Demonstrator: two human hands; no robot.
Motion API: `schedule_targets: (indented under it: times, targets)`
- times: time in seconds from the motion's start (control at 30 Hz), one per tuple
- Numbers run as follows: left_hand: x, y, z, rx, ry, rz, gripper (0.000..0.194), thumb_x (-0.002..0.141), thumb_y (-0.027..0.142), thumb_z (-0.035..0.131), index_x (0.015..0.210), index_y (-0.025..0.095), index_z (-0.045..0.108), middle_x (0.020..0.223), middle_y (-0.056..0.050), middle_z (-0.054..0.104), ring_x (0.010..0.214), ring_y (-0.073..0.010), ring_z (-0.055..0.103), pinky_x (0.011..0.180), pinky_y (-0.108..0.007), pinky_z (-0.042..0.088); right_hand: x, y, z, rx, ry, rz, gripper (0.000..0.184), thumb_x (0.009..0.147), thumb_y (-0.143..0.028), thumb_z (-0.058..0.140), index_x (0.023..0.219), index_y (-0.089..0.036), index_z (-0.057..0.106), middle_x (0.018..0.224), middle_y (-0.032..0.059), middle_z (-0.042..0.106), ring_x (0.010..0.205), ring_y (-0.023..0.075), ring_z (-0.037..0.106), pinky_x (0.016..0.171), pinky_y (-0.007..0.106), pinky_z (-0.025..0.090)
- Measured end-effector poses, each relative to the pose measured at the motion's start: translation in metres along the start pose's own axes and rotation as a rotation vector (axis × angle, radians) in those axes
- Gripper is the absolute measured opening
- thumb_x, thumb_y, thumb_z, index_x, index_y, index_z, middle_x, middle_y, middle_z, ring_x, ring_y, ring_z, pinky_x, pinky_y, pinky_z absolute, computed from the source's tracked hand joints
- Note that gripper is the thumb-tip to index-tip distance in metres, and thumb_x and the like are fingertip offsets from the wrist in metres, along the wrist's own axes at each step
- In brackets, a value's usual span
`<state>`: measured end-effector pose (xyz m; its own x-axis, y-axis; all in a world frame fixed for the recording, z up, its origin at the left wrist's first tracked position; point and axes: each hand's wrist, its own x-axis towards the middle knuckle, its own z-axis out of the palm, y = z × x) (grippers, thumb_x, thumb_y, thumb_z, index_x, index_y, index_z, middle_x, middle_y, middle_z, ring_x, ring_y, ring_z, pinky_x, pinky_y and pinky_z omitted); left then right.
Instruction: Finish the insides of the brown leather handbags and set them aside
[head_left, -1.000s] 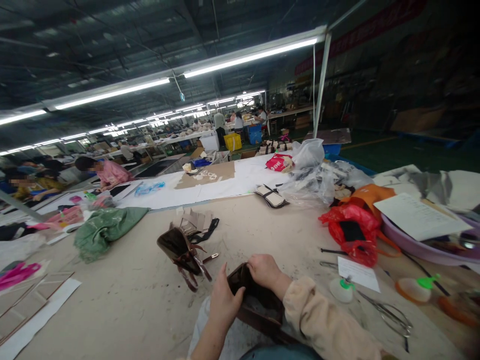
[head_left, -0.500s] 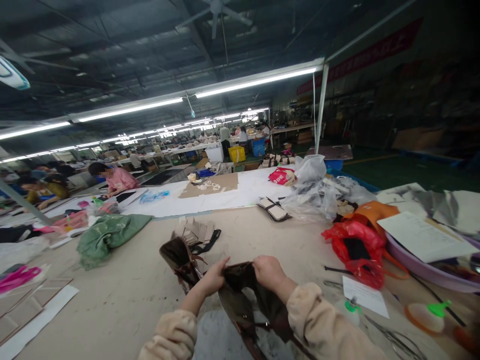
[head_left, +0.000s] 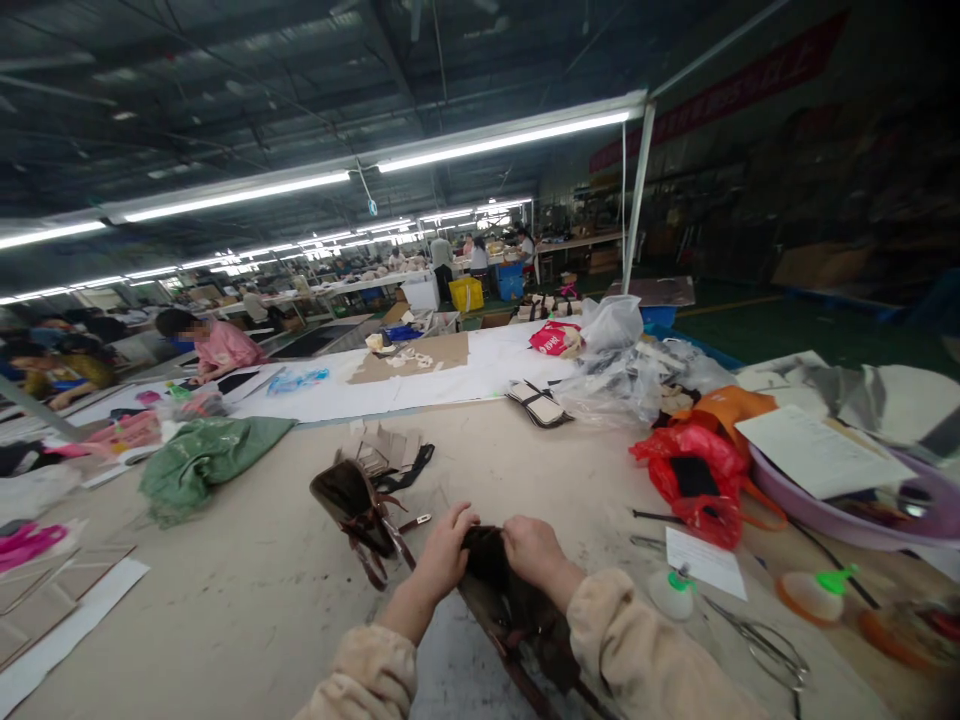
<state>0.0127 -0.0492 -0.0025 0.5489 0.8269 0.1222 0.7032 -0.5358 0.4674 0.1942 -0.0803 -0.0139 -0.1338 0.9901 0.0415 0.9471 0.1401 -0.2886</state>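
Observation:
Between my hands is a dark brown bag (head_left: 517, 610) with brown straps, its far rim pinched on both sides. My left hand (head_left: 448, 548) grips the left part of that rim, thumb and fingers closed on it. On the right part, my right hand (head_left: 536, 550) is closed with its fingers curled over the edge. A second dark brown bag (head_left: 352, 500) with reddish-brown straps lies just beyond my left hand, its mouth facing up and left. Behind it sits a pile of grey-beige pieces (head_left: 382, 447) with a black strip.
Scissors (head_left: 765, 635), a clear bottle with a green cap (head_left: 673, 593) and a paper slip (head_left: 705, 562) lie at right. Beyond are a red plastic bag (head_left: 697, 480) and a purple basin (head_left: 832, 510). A green sack (head_left: 202, 465) lies left; a co-worker in pink (head_left: 225, 345) sits farther back.
The bag's rim has been drawn closer together as my hands moved nearer each other. The view has tipped slightly down and shifted, and a strap end now shows beside the second bag.

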Motion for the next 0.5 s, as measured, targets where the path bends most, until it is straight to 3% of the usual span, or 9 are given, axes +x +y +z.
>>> schedule_targets:
  times: [0.27, 0.4, 0.5]
  targets:
    - [0.007, 0.007, -0.001, 0.040, -0.086, -0.015, 0.033, 0.064, 0.009, 0.058, 0.094, 0.023, 0.060, 0.133, -0.004, 0.037, 0.113, -0.0191, 0.044, 0.095, -0.031, 0.036, 0.002, 0.005, -0.003, -0.006, -0.010, -0.030, 0.030, 0.085, -0.024, 0.034, 0.081, -0.017, 0.063, 0.082, 0.0091, 0.066, 0.078, 0.0194, 0.061, 0.065, 0.026, 0.040]
    - [0.014, 0.011, -0.001, 0.030, -0.121, 0.004, 0.017, 0.074, 0.019, 0.054, 0.089, 0.022, 0.063, 0.108, -0.003, 0.058, 0.099, -0.0163, 0.052, 0.088, -0.028, 0.040, 0.003, 0.011, -0.003, 0.004, 0.014, -0.036, 0.030, 0.085, -0.025, 0.035, 0.081, -0.017, 0.063, 0.083, 0.0090, 0.066, 0.079, 0.0191, 0.060, 0.066, 0.026, 0.040]
    - [0.018, 0.013, 0.000, 0.061, -0.102, 0.013, 0.016, 0.080, 0.024, 0.048, 0.085, 0.021, 0.064, 0.090, -0.002, 0.063, 0.087, -0.0145, 0.056, 0.080, -0.025, 0.042, 0.003, 0.015, -0.003, 0.009, 0.016, -0.025, 0.029, 0.085, -0.026, 0.035, 0.082, -0.018, 0.063, 0.084, 0.0085, 0.066, 0.080, 0.0187, 0.060, 0.067, 0.026, 0.040]
